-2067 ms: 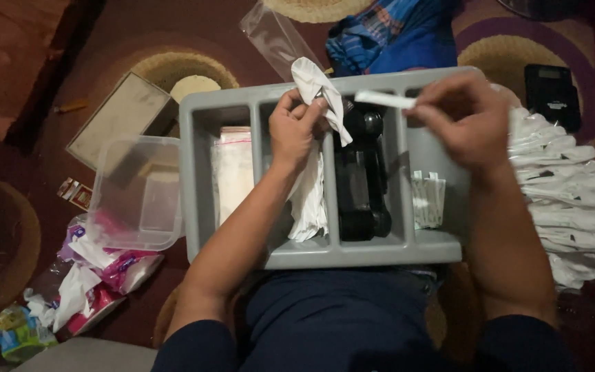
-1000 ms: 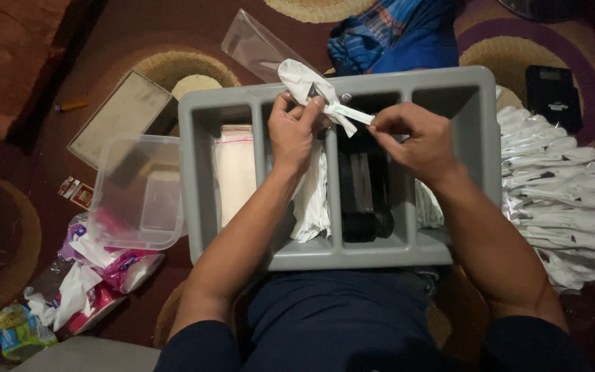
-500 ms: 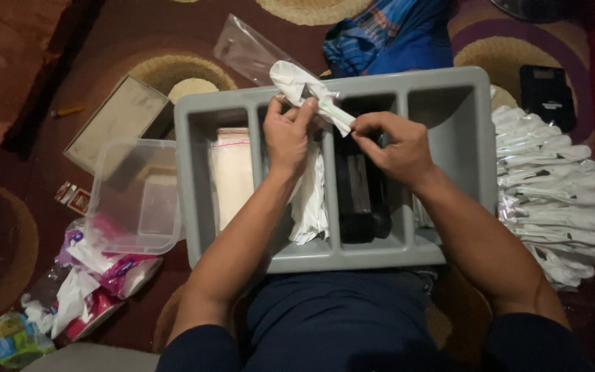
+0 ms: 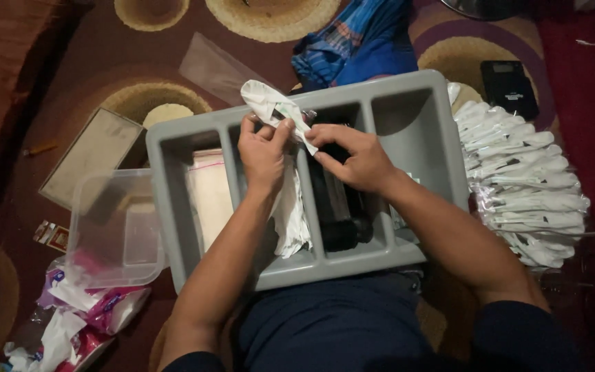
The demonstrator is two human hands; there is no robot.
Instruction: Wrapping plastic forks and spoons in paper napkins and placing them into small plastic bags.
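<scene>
A grey divided tray (image 4: 418,110) rests on my lap. My left hand (image 4: 262,153) pinches a white napkin bundle (image 4: 264,102) with a utensil inside, held above the tray's far rim. My right hand (image 4: 352,157) grips the lower end of the same bundle, fingers closed on the wrap. Below the hands, one compartment holds white napkins (image 4: 294,220), another holds black utensils (image 4: 342,220), and the left one holds clear bags (image 4: 209,196).
A row of wrapped white bundles (image 4: 525,186) lies on the floor to the right. A clear plastic box (image 4: 115,231) and pink-white wrappers (image 4: 80,310) sit at the left. A black device (image 4: 509,86), blue cloth (image 4: 359,48) and a clear bag (image 4: 215,67) lie beyond the tray.
My right hand came left from over the right compartment to meet the bundle in my left hand. Both hands now close around it.
</scene>
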